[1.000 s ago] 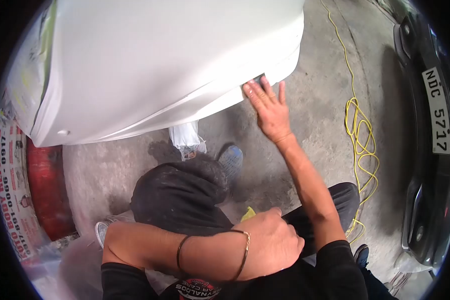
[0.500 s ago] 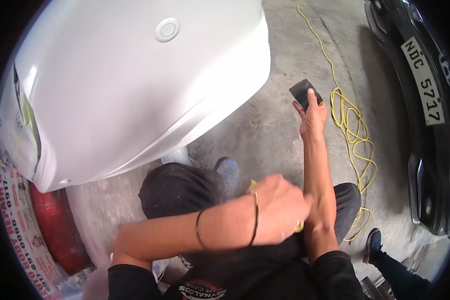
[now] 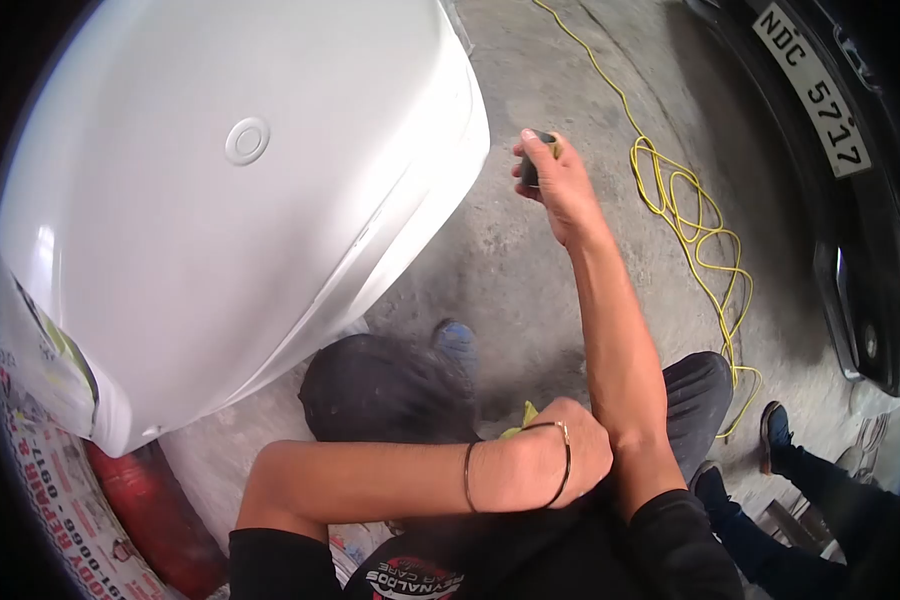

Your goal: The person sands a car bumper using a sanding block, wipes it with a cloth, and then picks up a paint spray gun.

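My right hand (image 3: 560,185) is stretched out over the floor, fingers curled round a dark sanding pad (image 3: 538,165) with a yellowish edge. It is just off the right edge of a large white car panel (image 3: 240,240), apart from it. My left hand (image 3: 555,460), with thin bands at the wrist, is closed against my right forearm near the elbow. A piece of yellow-green cloth (image 3: 523,418) pokes out of it; its fingers are mostly hidden. The white panel is smooth and glossy, with a round raised disc (image 3: 247,142) on it.
A yellow cord (image 3: 685,210) lies in loops on the concrete floor. At right is a dark car bumper (image 3: 830,200) with a licence plate (image 3: 813,88). Another person's legs (image 3: 820,480) are at lower right. A red cylinder (image 3: 155,510) and printed sheeting (image 3: 55,470) lie at lower left.
My right hand has moved left and up towards the white panel, and the pad has turned in its grip. My left hand has settled on the right forearm. The view has shifted rightward.
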The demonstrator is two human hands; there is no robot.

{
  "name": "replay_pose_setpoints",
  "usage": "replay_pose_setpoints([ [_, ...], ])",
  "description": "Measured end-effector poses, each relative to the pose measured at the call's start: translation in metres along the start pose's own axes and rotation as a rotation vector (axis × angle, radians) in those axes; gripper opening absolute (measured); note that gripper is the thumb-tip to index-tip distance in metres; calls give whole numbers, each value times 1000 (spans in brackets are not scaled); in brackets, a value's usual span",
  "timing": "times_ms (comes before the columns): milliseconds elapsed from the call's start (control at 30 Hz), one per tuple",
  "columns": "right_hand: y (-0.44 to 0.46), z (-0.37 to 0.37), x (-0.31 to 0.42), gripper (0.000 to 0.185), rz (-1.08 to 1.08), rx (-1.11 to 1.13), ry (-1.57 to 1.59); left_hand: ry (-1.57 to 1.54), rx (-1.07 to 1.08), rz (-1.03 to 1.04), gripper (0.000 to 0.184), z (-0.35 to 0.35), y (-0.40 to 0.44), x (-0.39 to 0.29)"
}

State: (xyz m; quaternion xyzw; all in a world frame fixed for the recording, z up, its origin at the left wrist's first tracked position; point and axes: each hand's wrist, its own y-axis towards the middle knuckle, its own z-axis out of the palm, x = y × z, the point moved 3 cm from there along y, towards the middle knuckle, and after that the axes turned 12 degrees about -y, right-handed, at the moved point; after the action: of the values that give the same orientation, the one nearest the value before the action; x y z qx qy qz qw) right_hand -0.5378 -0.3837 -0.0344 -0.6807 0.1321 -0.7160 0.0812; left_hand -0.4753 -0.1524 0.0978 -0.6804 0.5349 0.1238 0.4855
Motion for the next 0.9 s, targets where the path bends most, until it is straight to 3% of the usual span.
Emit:
replay_pose_setpoints([
  [167,6,17,-6,35,-118,18,-150,-15,25,-99,10,29,0,11],
  [200,2,21,1,30,-176,-100,-148,-49,186,-144,10,31,2,6],
  [233,9,25,-6,28,-181,-101,-156,-8,216,-115,12,47,2,-5],
  [300,25,37,-16,28,-197,-85,-179,36,166,-52,18,72,1,-11],
  [433,8,62,-20,32,-293,-220,-267,21,72,-174,11,79,-2,-13],
  [567,33,65,-31,35,-293,-400,-123,-17,48,-146,17,76,-15,-19],
  [700,67,57,-15,34,-244,-407,-146,15,127,-143,18,81,-10,-24],
  [900,38,69,-19,32,-253,-423,-132,1,108,-153,18,84,-2,-19],
])
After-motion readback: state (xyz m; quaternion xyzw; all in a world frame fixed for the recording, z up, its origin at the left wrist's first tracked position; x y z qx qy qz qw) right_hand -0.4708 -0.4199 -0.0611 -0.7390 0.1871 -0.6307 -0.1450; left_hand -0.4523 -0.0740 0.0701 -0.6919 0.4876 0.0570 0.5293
